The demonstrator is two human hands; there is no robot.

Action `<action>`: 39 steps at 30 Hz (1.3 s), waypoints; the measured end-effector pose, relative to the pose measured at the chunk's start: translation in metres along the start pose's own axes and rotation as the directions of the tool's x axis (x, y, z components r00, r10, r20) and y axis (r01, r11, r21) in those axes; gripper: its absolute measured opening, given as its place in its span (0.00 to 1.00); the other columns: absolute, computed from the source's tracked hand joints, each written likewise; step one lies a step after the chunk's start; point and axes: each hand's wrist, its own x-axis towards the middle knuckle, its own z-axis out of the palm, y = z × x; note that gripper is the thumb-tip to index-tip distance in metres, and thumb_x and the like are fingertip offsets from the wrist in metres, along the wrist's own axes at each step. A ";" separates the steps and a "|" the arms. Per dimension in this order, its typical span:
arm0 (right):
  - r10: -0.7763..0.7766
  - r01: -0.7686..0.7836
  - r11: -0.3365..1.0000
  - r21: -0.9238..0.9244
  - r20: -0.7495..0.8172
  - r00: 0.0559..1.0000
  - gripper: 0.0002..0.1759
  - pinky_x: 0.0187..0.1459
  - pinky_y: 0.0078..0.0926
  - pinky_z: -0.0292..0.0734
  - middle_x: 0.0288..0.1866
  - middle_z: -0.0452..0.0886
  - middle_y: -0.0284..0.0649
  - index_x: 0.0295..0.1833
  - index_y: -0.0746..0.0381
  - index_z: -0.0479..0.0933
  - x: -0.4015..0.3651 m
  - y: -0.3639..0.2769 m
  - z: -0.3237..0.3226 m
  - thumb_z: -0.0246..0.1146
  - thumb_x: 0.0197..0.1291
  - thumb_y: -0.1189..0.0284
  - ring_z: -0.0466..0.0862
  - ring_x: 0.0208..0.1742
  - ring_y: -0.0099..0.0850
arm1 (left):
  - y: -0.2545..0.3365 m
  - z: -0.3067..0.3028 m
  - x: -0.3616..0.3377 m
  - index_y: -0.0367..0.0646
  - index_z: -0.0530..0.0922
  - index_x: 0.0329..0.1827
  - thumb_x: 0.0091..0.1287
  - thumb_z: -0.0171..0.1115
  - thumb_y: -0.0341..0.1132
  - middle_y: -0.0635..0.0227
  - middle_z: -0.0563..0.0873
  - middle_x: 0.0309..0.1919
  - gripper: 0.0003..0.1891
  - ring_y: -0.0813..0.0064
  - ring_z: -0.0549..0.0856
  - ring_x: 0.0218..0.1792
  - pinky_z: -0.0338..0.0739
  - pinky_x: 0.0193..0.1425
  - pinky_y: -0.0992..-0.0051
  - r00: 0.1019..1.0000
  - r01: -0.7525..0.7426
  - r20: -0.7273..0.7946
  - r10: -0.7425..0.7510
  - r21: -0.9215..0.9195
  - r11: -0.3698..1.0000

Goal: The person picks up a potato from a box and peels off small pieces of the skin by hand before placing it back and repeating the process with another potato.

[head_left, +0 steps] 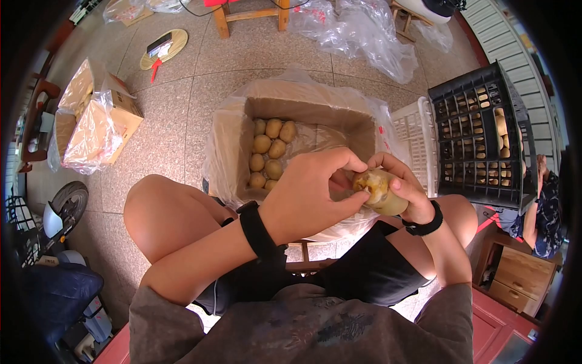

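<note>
Over the box, my right hand [415, 191] wraps round a yellow-brown, potato-like round fruit [388, 197]. Its end facing left is blotched with brown and orange, while the lower side looks smooth and pale green. My left hand [312, 191] curls in from the left, thumb tip and forefinger pressed on the blotched end; its other fingers are partly hidden. Below both hands stands an open cardboard box [309, 108] lined with clear plastic. Several round yellow-brown fruits [274, 147] lie along its left side.
A black crate [479, 136] holding more round things stands at right, beside a white plastic basket [418, 136]. A smaller carton [124, 121] with plastic sits at left. Plastic sheeting [357, 36] and a woven round mat [176, 45] lie on the floor. Another person's arm [532, 224] shows far right.
</note>
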 end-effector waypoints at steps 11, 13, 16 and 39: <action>-0.026 0.020 0.991 -0.136 -0.046 0.999 0.27 0.44 0.15 0.69 0.43 0.75 0.35 0.52 0.63 0.66 -0.002 0.002 0.001 0.64 0.58 0.55 0.74 0.44 0.18 | -0.004 0.001 0.002 0.35 0.78 0.44 0.55 0.68 0.27 0.65 0.82 0.37 0.14 0.79 0.84 0.37 0.81 0.45 0.78 0.998 0.060 0.015 -0.059 -0.062 0.996; -0.037 0.028 0.987 -0.160 -0.051 0.998 0.26 0.44 0.16 0.68 0.43 0.75 0.35 0.52 0.63 0.66 -0.002 0.002 0.002 0.63 0.59 0.55 0.74 0.44 0.18 | -0.006 0.002 0.002 0.35 0.78 0.44 0.54 0.68 0.26 0.65 0.82 0.37 0.14 0.79 0.84 0.37 0.81 0.45 0.78 0.998 0.061 0.011 -0.060 -0.057 0.997; -0.069 0.055 0.976 -0.212 -0.058 0.996 0.25 0.45 0.17 0.68 0.42 0.75 0.35 0.52 0.63 0.66 -0.003 0.001 0.004 0.62 0.60 0.56 0.73 0.44 0.19 | -0.006 0.002 0.002 0.36 0.78 0.44 0.54 0.67 0.26 0.65 0.82 0.37 0.14 0.80 0.83 0.38 0.81 0.45 0.79 0.998 0.069 0.005 -0.069 -0.098 0.993; -0.169 0.130 0.934 -0.332 -0.092 0.981 0.22 0.48 0.17 0.65 0.43 0.71 0.34 0.52 0.65 0.66 -0.007 0.006 0.010 0.60 0.62 0.60 0.70 0.45 0.19 | -0.012 0.002 0.004 0.38 0.79 0.45 0.55 0.65 0.23 0.72 0.79 0.39 0.14 0.84 0.80 0.41 0.81 0.46 0.81 0.994 0.109 0.024 -0.106 -0.221 0.969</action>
